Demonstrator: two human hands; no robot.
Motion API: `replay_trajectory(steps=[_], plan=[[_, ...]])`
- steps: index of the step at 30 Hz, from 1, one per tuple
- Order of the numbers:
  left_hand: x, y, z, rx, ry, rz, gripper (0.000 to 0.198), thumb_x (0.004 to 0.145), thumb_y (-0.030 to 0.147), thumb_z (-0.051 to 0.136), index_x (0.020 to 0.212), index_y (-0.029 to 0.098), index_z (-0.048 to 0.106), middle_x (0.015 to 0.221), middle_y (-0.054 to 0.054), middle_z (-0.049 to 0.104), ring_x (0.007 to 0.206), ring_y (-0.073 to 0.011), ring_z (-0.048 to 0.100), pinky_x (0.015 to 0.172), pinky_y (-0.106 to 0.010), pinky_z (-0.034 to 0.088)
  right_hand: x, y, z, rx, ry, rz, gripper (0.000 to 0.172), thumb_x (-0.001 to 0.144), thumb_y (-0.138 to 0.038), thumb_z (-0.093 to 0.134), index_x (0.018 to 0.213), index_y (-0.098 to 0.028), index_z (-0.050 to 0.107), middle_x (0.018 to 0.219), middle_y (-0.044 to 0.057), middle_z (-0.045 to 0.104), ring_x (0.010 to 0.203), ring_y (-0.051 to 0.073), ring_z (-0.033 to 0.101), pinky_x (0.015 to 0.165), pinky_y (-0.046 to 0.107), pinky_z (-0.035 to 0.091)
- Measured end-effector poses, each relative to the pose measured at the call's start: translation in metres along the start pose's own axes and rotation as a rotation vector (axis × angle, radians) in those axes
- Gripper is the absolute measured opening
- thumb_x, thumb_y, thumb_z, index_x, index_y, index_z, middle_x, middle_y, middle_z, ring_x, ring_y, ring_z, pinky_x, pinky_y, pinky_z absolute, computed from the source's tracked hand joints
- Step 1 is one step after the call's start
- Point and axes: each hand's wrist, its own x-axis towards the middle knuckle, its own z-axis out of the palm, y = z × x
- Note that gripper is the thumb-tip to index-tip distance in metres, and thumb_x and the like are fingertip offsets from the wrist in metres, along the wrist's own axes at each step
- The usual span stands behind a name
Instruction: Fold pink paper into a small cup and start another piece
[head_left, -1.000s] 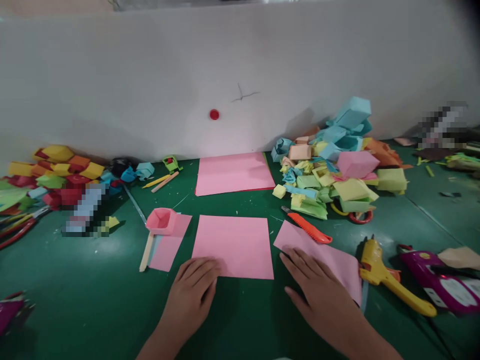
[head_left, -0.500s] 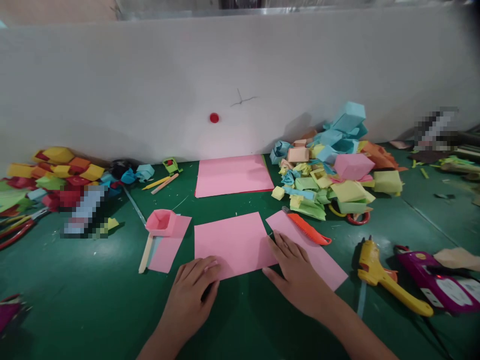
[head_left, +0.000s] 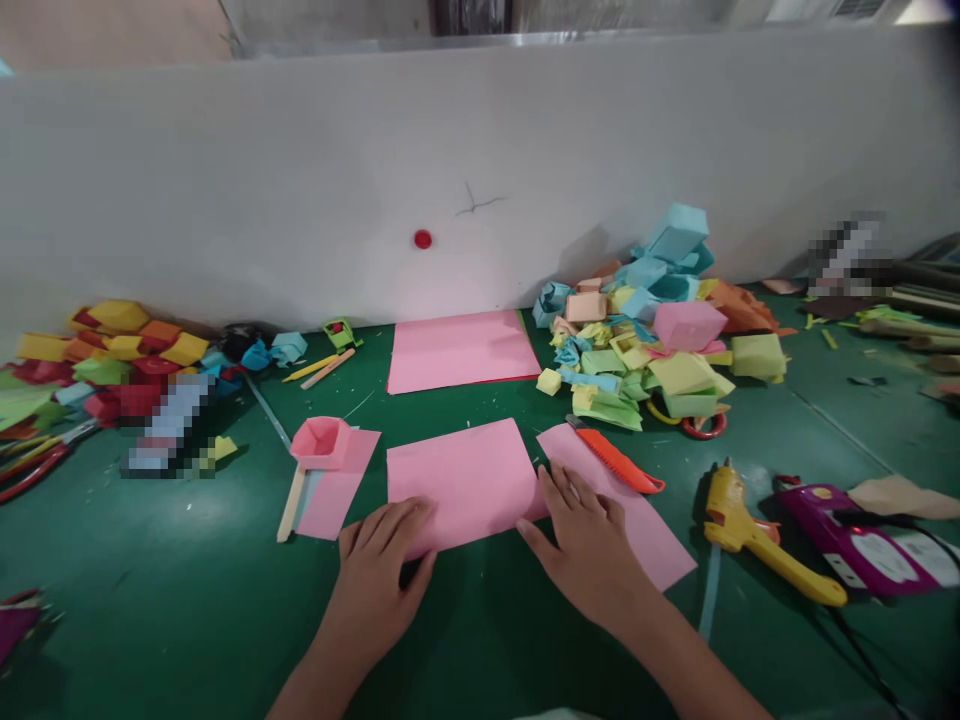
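Note:
A pink sheet of paper (head_left: pixel 465 480) lies on the green table in front of me. The fingers of my left hand (head_left: pixel 382 560) rest together on its lower left corner, with the thumb apart at the near edge. My right hand (head_left: pixel 585 545) lies over the sheet's right edge, fingers stretched out and thumb spread. Partly beneath that hand, a second pink sheet (head_left: pixel 645 535) slants to the right. On it lies an orange utility knife (head_left: pixel 619 460), beyond my right fingers. Neither hand grips anything.
A pink folded paper box (head_left: pixel 322 445), a wooden stick (head_left: pixel 292 505) and a pink strip lie left. A stack of pink sheets (head_left: pixel 461 350) lies near the wall. Folded paper shapes (head_left: pixel 630 350) pile up back right; a yellow glue gun (head_left: pixel 765 540) and purple device (head_left: pixel 862 540) sit right.
My left hand has slid slightly left along the lower edge of the sheet. My right hand has barely moved. The camera view has shifted a little.

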Motion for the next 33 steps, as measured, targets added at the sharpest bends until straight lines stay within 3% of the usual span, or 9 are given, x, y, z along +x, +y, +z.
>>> replay_trajectory(steps=[6, 10, 12, 15, 19, 22, 27, 30, 33], plan=[[-0.004, -0.003, 0.001, -0.083, 0.065, 0.061, 0.032, 0.095, 0.027, 0.059, 0.126, 0.03, 0.064, 0.119, -0.003, 0.072, 0.112, -0.0265, 0.064, 0.092, -0.042, 0.047, -0.005, 0.009, -0.01, 0.084, 0.053, -0.059, 0.059, 0.099, -0.047, 0.04, 0.151, -0.019, 0.044, 0.155, 0.014, 0.046, 0.142, 0.035, 0.04, 0.109, 0.057, 0.036], [-0.005, -0.004, -0.003, -0.123, 0.161, 0.099, 0.028, 0.094, 0.02, 0.057, 0.118, 0.029, 0.068, 0.114, -0.003, 0.073, 0.11, -0.0247, 0.064, 0.092, -0.041, 0.049, -0.006, 0.029, -0.02, 0.388, 0.051, -0.183, 0.063, 0.101, -0.047, 0.04, 0.158, -0.023, 0.028, 0.153, 0.012, 0.048, 0.135, 0.028, 0.049, 0.106, 0.047, 0.045], [-0.004, -0.004, -0.006, -0.148, 0.217, 0.122, 0.029, 0.093, 0.014, 0.055, 0.115, 0.028, 0.069, 0.116, -0.004, 0.071, 0.114, -0.0249, 0.061, 0.095, -0.041, 0.049, 0.002, 0.048, -0.024, 0.449, 0.19, -0.144, 0.061, 0.101, -0.045, 0.037, 0.158, -0.025, 0.025, 0.154, 0.012, 0.046, 0.131, 0.028, 0.052, 0.1, 0.045, 0.05], [-0.001, -0.004, -0.01, -0.156, 0.27, 0.115, 0.03, 0.091, 0.01, 0.055, 0.109, 0.028, 0.071, 0.126, -0.007, 0.064, 0.117, -0.0272, 0.058, 0.095, -0.043, 0.05, 0.02, 0.078, -0.023, 0.175, 0.351, 0.007, 0.072, 0.096, -0.042, 0.049, 0.159, -0.019, 0.022, 0.144, 0.016, 0.054, 0.13, 0.037, 0.049, 0.103, 0.054, 0.044], [0.0, -0.004, -0.012, -0.133, 0.303, 0.065, 0.028, 0.09, 0.012, 0.058, 0.106, 0.03, 0.073, 0.136, -0.009, 0.054, 0.098, -0.0248, 0.059, 0.087, -0.045, 0.051, 0.039, 0.102, -0.017, -0.022, 0.305, 0.077, 0.064, 0.096, -0.03, 0.046, 0.155, -0.009, 0.03, 0.129, 0.022, 0.063, 0.114, 0.038, 0.059, 0.093, 0.052, 0.047], [-0.002, -0.006, -0.012, -0.124, 0.325, 0.028, 0.027, 0.09, 0.015, 0.06, 0.105, 0.031, 0.074, 0.141, -0.008, 0.048, 0.096, -0.0251, 0.058, 0.087, -0.048, 0.051, 0.038, 0.102, -0.02, -0.003, 0.309, 0.065, 0.059, 0.098, -0.025, 0.039, 0.155, -0.013, 0.031, 0.126, 0.017, 0.066, 0.112, 0.035, 0.06, 0.091, 0.048, 0.049], [-0.003, -0.009, -0.011, -0.144, 0.348, -0.013, 0.025, 0.09, 0.016, 0.06, 0.104, 0.031, 0.073, 0.146, -0.007, 0.043, 0.12, -0.0341, 0.052, 0.09, -0.051, 0.05, 0.011, 0.084, -0.021, 0.063, 0.329, -0.054, 0.06, 0.1, -0.029, 0.038, 0.159, -0.025, 0.027, 0.134, 0.011, 0.06, 0.116, 0.032, 0.056, 0.093, 0.047, 0.049], [-0.003, -0.01, -0.01, -0.158, 0.367, -0.008, 0.024, 0.09, 0.016, 0.061, 0.106, 0.031, 0.069, 0.144, -0.007, 0.045, 0.13, -0.0357, 0.047, 0.095, -0.054, 0.05, -0.007, 0.074, -0.011, 0.044, 0.228, -0.165, 0.055, 0.097, -0.019, 0.036, 0.151, -0.03, 0.044, 0.125, 0.01, 0.063, 0.102, 0.028, 0.059, 0.089, 0.045, 0.051], [-0.002, -0.007, -0.01, -0.191, 0.39, -0.039, 0.029, 0.09, 0.019, 0.062, 0.117, 0.03, 0.064, 0.138, -0.009, 0.049, 0.13, -0.0337, 0.049, 0.106, -0.057, 0.046, -0.014, 0.075, -0.001, 0.023, 0.213, -0.195, 0.057, 0.094, -0.01, 0.034, 0.143, -0.03, 0.055, 0.123, 0.01, 0.063, 0.096, 0.025, 0.059, 0.087, 0.043, 0.052]])
